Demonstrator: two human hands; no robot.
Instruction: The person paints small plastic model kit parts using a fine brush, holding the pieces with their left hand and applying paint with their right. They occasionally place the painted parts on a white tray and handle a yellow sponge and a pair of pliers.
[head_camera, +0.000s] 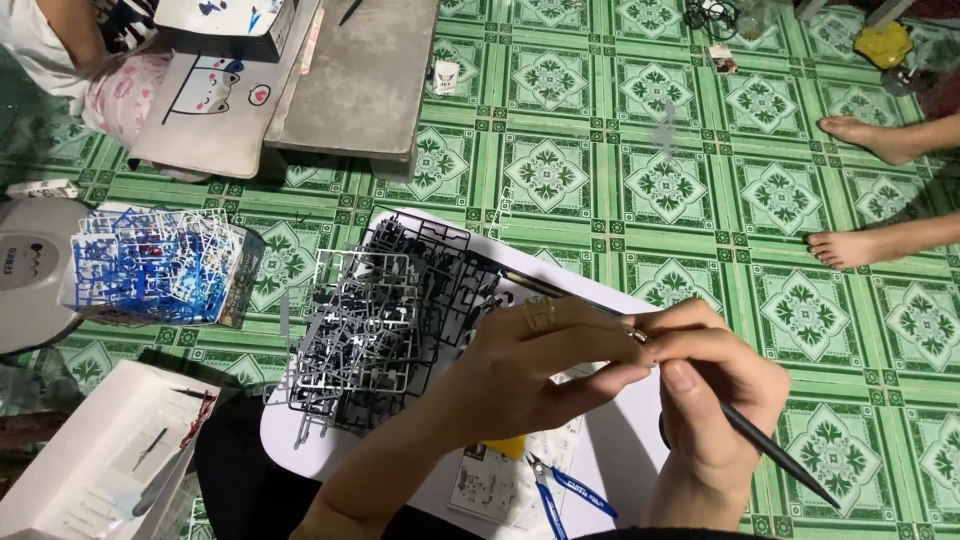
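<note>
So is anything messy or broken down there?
Nothing looks broken or spilled. The black and grey plastic part frames lie heaped crookedly on the white board, and the blue and white frames are crammed into a box. The left hand pinches something tiny; the right hand holds a thin black tool.

1. A floor (650, 190) of green tiles is showing white floral diamond medallions and small dark-green squares along the joints.
2. Black and grey part frames (390, 310) are lying on a white board (620, 450) near the middle.
3. Blue, white and a little red are mixing in the part frames (150, 262) stacked at the left.
4. A black slender tool (770, 455) is running through the right hand (715, 400); a gold-coloured ring (540, 315) is showing on the left hand (530, 370).
5. Blue-handled cutters (560, 492) are resting on a white printed sheet (495, 480), a yellow patch (507, 447) beside them.
6. A grey slab (360, 80) is sitting far left, a yellow object (882, 42) far right.
</note>
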